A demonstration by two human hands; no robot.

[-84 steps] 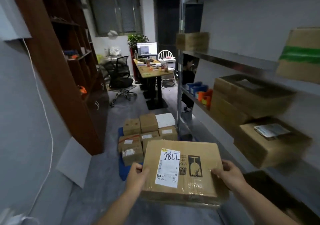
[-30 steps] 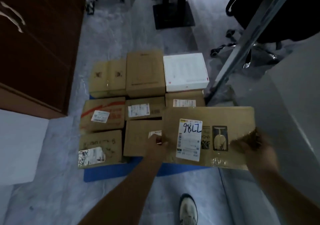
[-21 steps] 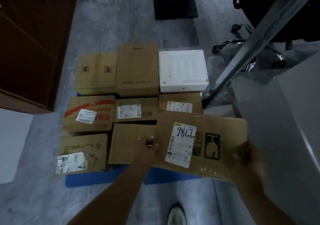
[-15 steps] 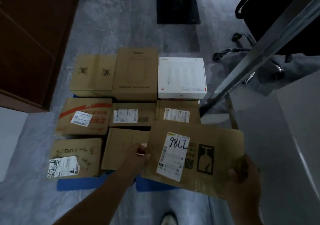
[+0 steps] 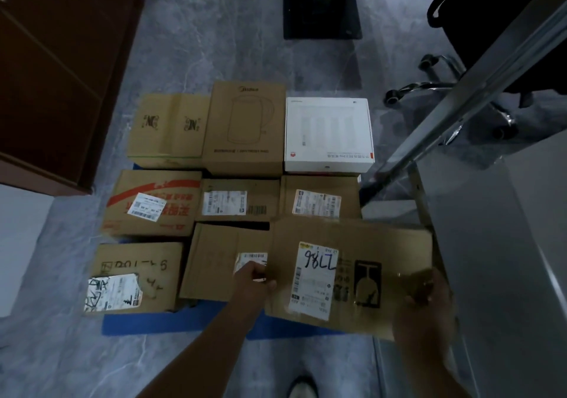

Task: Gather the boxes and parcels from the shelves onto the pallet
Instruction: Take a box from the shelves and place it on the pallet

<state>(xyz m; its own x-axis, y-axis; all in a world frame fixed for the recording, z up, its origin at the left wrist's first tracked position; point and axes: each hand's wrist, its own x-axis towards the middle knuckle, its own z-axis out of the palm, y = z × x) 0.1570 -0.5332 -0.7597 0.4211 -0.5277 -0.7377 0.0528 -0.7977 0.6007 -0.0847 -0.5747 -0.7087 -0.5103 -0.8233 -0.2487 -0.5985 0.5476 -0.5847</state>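
Observation:
I hold a flat brown cardboard box (image 5: pixel 368 253) with a white label marked 7786 and a black glass symbol. My left hand (image 5: pixel 253 278) grips its left edge and my right hand (image 5: pixel 425 293) grips its right near corner. The box hangs low over the near right corner of the blue pallet (image 5: pixel 147 324), beside a plain brown box (image 5: pixel 214 259). Several cardboard boxes fill the pallet in rows, with a white box (image 5: pixel 328 133) at the far right.
A dark wooden cabinet (image 5: pixel 61 60) stands to the left. A metal shelf post (image 5: pixel 460 90) slants along the right, with a grey shelf surface (image 5: pixel 506 259) below it. A black table base (image 5: pixel 320 14) and chair wheels (image 5: pixel 429 87) lie beyond. My shoe (image 5: pixel 302 388) is near.
I walked from the shelves to the pallet carrying the labelled box. Over the last second the box has sunk lower toward the pallet's near right corner, still held by both hands.

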